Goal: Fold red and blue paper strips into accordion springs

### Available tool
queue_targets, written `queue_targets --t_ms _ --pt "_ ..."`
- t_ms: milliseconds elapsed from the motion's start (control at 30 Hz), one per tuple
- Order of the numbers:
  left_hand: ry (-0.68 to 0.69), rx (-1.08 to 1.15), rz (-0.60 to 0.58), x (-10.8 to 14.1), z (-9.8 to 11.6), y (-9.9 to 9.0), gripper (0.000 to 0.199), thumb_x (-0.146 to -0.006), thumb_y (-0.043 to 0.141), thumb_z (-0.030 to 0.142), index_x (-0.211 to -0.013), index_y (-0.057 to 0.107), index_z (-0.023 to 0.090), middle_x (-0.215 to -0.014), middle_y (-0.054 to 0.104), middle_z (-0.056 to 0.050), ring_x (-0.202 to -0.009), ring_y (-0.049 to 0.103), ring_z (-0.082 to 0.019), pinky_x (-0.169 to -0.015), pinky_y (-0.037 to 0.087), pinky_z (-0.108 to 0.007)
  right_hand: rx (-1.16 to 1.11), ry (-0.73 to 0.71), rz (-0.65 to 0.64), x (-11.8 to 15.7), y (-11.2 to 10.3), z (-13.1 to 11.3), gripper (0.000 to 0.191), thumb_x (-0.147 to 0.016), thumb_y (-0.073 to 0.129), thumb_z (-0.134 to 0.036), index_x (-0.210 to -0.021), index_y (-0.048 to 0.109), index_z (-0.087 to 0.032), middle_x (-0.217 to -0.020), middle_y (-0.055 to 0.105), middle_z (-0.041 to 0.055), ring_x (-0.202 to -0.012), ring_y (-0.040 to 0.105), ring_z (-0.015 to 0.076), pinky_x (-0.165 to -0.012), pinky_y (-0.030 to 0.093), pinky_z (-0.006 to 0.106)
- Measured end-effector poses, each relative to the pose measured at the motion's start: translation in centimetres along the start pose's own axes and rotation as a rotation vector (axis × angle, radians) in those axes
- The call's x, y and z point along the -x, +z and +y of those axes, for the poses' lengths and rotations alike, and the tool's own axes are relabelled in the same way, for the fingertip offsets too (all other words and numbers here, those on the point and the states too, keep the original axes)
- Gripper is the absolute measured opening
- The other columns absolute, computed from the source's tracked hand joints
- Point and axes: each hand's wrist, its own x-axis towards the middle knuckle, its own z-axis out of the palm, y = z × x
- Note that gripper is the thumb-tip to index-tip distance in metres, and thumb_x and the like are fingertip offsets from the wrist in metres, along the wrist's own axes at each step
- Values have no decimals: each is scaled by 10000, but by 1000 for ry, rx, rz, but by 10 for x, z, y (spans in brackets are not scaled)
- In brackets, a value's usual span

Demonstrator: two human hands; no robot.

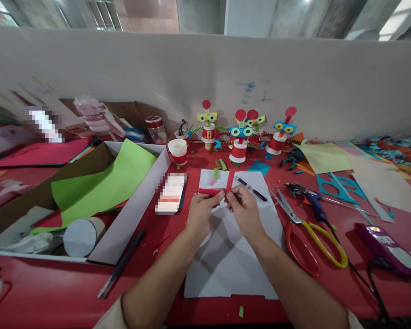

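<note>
Left hand (202, 211): finger and thumb pinched on red paper strips (209, 191) | Right hand (244, 206): likewise pinched, just beside left | Strips: meeting at a corner, over white sheet (233, 278) | Pen (251, 188): on sheet, beyond right hand | Scissors (296, 220): right of sheet

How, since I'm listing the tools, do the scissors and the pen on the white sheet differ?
The scissors are bigger and broader; the pen is slim. The scissors have one red and one yellow handle, while the pen is mostly black. The scissors' handles rest on the red table; the pen lies on the white sheet. Both lie unheld.
</note>
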Motion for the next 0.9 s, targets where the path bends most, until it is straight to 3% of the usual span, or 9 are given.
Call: queue_targets --t_ms 233,467,600,767,900 --pt "29 27 -137 2 3 2 121 -591 798 215 -662 720 156 -655 674 -6 -649 561 -109 -680 430 -254 -56 25 20 -1 0 -5 180 -796 604 -304 -674 518 -204 -547 500 -60 -486 428 92 -482 328 236" --pt "-185 250 -45 -4 8 -3 132 -582 789 160 -672 696 134 -639 658 -6 -602 570 -96 -596 450 -220 -238 17 -98 1 4 -8 133 -807 592 -313 -873 628 -203 -675 575 -25 -593 501 111 -560 406 253" --pt "-306 341 25 -6 12 -4 52 -642 717 96 -680 687 115 -614 647 -19 -566 562 -94 -579 467 -218 -226 16 -130 4 6 -11 221 -752 649 -260 -964 615 -211 -775 597 -10 -653 536 117 -581 428 253" --pt "-335 346 45 -4 12 -1 34 -677 689 94 -707 693 108 -672 670 -45 -605 592 -111 -614 481 -231 -88 -42 -88 7 8 -11 276 -756 657 -252 -1020 578 -224 -788 588 -11 -683 567 131 -591 447 258" --pt "-286 314 42 -2 8 1 83 -604 741 98 -642 672 124 -626 639 -12 -548 542 -85 -592 451 -222 35 -68 -21 7 7 -11 212 -798 629 -297 -991 586 -222 -760 596 -13 -638 562 124 -575 452 255"
